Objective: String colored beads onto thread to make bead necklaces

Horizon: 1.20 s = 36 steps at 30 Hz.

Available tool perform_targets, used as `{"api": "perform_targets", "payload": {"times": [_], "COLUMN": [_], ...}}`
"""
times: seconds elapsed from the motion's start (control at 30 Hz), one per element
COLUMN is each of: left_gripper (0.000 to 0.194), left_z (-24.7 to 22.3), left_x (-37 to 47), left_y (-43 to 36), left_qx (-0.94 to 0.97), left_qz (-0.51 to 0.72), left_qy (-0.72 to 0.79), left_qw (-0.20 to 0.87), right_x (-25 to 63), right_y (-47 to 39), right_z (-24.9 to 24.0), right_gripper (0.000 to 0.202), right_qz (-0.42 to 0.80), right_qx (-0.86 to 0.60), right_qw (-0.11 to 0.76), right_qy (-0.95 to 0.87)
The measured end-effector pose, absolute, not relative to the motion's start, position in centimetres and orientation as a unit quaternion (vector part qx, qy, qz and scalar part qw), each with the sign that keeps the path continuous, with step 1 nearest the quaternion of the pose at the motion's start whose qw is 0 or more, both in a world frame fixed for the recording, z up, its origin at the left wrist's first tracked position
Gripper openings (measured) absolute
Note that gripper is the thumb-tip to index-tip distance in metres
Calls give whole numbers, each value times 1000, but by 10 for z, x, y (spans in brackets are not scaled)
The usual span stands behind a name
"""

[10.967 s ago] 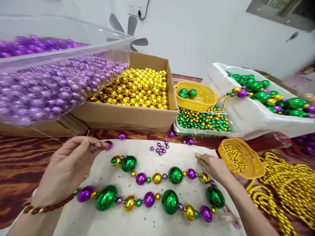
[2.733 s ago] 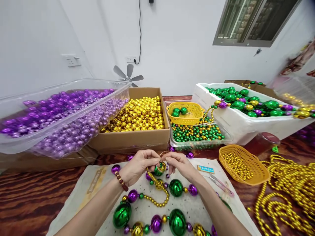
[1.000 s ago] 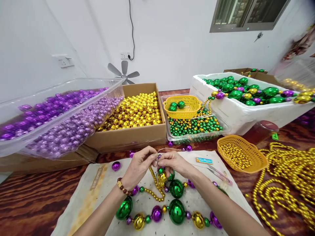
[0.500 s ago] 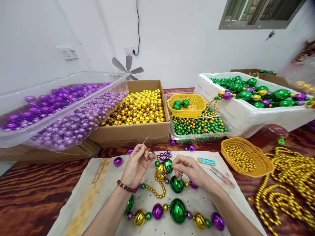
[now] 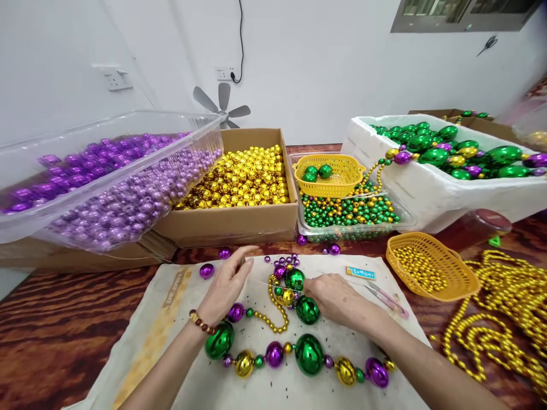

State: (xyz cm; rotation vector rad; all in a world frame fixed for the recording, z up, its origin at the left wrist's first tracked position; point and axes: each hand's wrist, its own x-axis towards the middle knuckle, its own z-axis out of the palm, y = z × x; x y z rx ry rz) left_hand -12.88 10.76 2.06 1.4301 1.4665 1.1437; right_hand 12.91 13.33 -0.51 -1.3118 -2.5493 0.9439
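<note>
My left hand (image 5: 228, 282) is open, its fingers stretched up and to the right over the white cloth, holding nothing that I can see. My right hand (image 5: 331, 293) is closed, with a long thin needle (image 5: 277, 286) sticking out to the left from its fingertips. Beside the right fingers lie a shiny green ball bead (image 5: 294, 279) and another green ball (image 5: 308, 310). A strand of gold beads (image 5: 280, 324) curves between the hands. Below runs a garland of green, purple and gold balls (image 5: 274, 354). Small purple beads (image 5: 292, 261) lie loose ahead.
Behind stand a clear tub of purple beads (image 5: 141, 173), a carton of gold beads (image 5: 231, 216), a yellow basket (image 5: 329, 185) and a white foam box (image 5: 427, 191). On the right are scissors (image 5: 388, 299), a basket of gold beads (image 5: 455, 287) and gold strands (image 5: 508, 310).
My left hand has let go of the thread and moved left and down, its fingers opening. The right hand has turned palm down, still holding the needle. The view has shifted slightly.
</note>
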Motion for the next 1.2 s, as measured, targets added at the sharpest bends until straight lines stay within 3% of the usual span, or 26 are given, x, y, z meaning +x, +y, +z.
{"api": "perform_targets", "payload": {"times": [0.1, 0.27, 0.53, 0.73, 0.93, 1.2], "left_gripper": [24, 27, 20, 19, 26, 33], "left_z": [16, 17, 40, 65, 135, 285], "left_x": [-138, -143, -122, -97, -90, -80], "left_y": [97, 87, 88, 97, 103, 106], "left_qx": [677, 711, 431, 297, 266, 427], "left_qz": [308, 200, 535, 618, 645, 640], "left_qy": [584, 534, 358, 264, 165, 138], "left_qw": [326, 411, 632, 679, 697, 624], "right_x": [133, 137, 126, 114, 72, 68], "right_y": [140, 149, 136, 127, 140, 137], "right_z": [1, 7, 9, 61, 134, 281], "right_gripper": [18, 23, 25, 18, 14, 17], "right_qz": [368, 503, 538, 626, 686, 526], "right_qx": [-417, -348, -285, -192, -30, -39], "right_qw": [80, 132, 239, 405, 520, 599], "right_qy": [-827, -780, -756, -638, -508, -602]}}
